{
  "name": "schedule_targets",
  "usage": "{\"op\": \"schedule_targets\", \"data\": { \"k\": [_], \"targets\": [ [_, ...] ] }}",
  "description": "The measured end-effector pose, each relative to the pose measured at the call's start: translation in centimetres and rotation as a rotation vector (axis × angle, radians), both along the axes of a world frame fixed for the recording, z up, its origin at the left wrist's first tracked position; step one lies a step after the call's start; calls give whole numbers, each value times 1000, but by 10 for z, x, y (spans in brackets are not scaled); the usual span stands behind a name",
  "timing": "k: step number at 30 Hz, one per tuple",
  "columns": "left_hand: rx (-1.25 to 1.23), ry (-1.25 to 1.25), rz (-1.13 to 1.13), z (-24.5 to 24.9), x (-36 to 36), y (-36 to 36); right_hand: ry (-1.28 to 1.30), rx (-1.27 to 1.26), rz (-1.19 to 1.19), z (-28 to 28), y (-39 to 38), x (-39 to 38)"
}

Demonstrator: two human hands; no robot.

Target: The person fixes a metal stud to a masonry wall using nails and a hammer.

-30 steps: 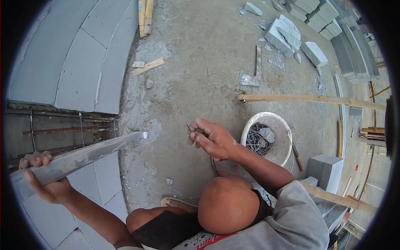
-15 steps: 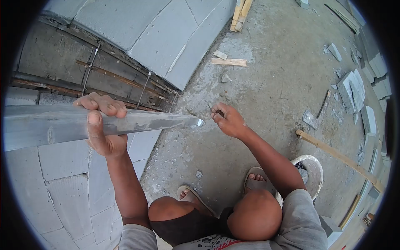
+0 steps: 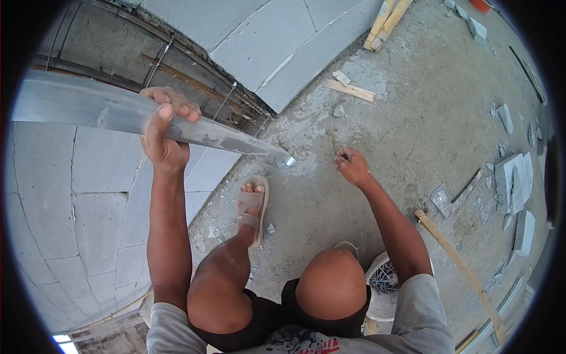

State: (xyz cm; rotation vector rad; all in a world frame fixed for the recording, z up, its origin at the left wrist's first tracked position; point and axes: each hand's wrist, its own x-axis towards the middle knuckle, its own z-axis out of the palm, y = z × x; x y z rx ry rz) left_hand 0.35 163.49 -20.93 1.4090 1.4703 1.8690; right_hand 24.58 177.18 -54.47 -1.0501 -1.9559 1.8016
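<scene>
My left hand [image 3: 165, 127] is wrapped round a long grey metal straightedge bar [image 3: 76, 106], thumb on top and fingers over the far edge. The bar slants across in front of a pale block wall [image 3: 100, 218], and its shiny end reaches out over the concrete floor. My right hand [image 3: 354, 167] is held apart from the bar, to the right of its end. Its fingers are pinched on a small dark, thin nail-like piece, mostly hidden by them. Below my right forearm stands a white bucket [image 3: 383, 311] with several nails [image 3: 384, 277] in it.
Another block wall [image 3: 259, 41] rises at the top, with rusty rods [image 3: 194, 82] in the gap beside it. Wood scraps [image 3: 352, 90], a hatchet-like tool [image 3: 441, 202], a long wooden strip [image 3: 457, 259] and broken blocks [image 3: 513, 183] lie on the floor.
My left foot has stepped forward, and the view has shifted. The bar now slants more steeply down to the right. My right hand is farther from the bar's end; more of the bucket's contents shows.
</scene>
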Motion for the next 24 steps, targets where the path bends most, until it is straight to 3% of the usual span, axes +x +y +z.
{"op": "schedule_targets", "data": {
  "k": [8, 12, 15, 18, 20, 24],
  "targets": [
    [7, -17, -31, -1, -2, 9, 86, 14, -133, 9, 27, 12],
    [10, -10, -44, 2, -7, 11, -45, 39, -115, 8, 45, 27],
    [0, -14, -90, -1, -10, 14, -91, 205, -76, 9, 76, 32],
    [40, -34, -121, 1, -12, 15, -138, 263, -8, 40, 110, 26],
    [-13, -15, -124, 4, -12, 15, -237, 438, -15, 65, 123, 22],
    [-27, -99, -226, 6, -26, 17, -209, 402, 14, 101, 125, 2]
  ]
}}
